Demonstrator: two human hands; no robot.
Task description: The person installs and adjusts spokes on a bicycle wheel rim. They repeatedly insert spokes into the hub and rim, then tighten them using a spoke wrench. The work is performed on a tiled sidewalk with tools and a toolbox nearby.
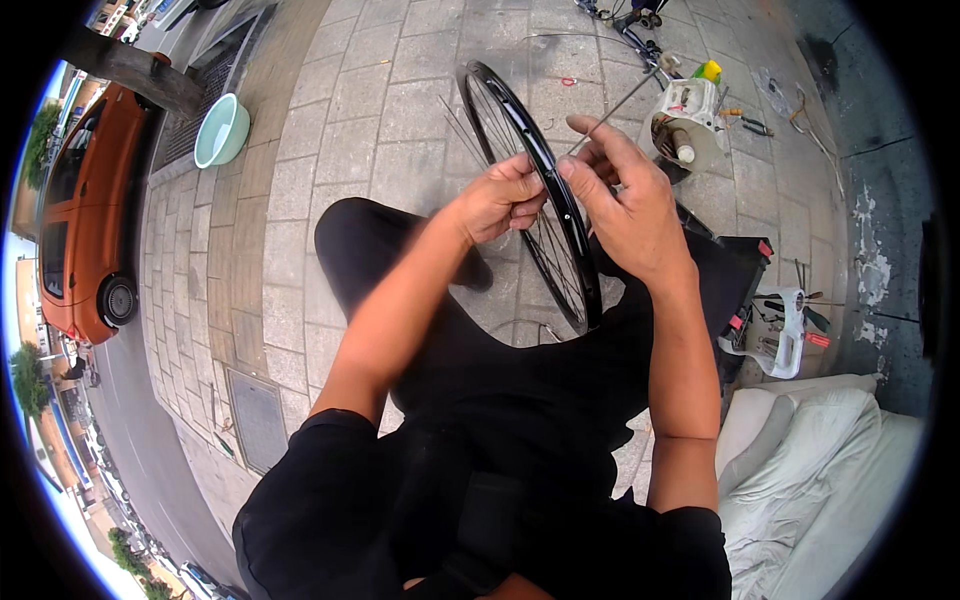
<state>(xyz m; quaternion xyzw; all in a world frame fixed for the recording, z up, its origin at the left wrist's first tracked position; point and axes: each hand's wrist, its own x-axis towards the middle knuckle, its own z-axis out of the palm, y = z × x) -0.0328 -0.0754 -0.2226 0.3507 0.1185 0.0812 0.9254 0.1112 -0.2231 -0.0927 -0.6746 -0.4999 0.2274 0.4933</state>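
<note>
A black bicycle wheel rim (577, 225) with thin spokes stands tilted between my knees, edge toward me. My left hand (500, 200) is closed at its left side, thumb and fingers pinching the rim near the spokes. On the other side, my right hand (625, 195) has its thumb tip against the rim and its index finger raised. A thin metal rod (625, 98) runs from between the fingers of that hand up to the right. Its lower tip is hidden by the hand and rim. Several loose spokes stick out left of the rim.
A white cut-open container (690, 105) with bottles and tools stands ahead right. Pliers (752, 124) lie beside it. Bicycle parts (635, 25) are at the far edge. Right of my knee, a white plastic holder (790, 335) sits among tools. A green basin (222, 131) is far left.
</note>
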